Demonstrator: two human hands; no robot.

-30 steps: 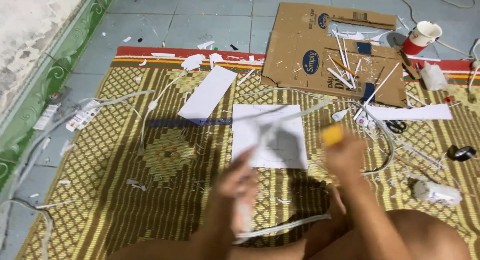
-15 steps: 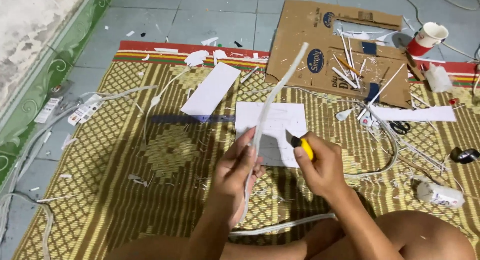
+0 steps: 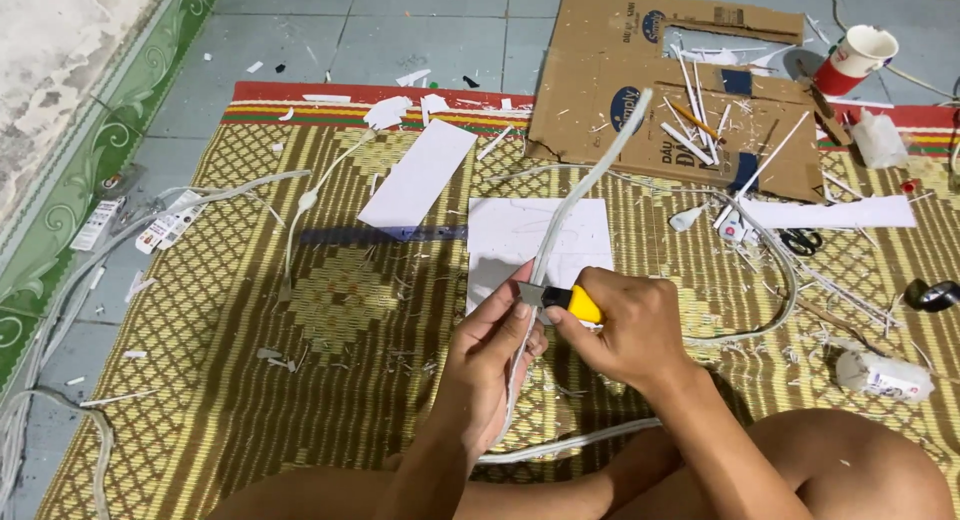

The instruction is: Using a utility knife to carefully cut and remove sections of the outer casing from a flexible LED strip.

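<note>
Gripping white cable (image 3: 580,195) in left hand (image 3: 490,365) | right hand (image 3: 630,325) clenching yellow knife (image 3: 562,299), blade touching cable | cable's running up and away over mat (image 3: 250,380), toward cardboard (image 3: 690,90)

This looks like a home floor used as a craft spot. A woven mat (image 3: 250,380) lies on grey floor tiles (image 3: 400,30). Beyond the mat's far edge sits flat cardboard (image 3: 600,120) with a paper cup (image 3: 855,60) beside it. On the mat lie white paper (image 3: 500,240), scissors (image 3: 800,242) and paper scraps. Left of the mat runs a green painted wall edge (image 3: 80,190).
</note>
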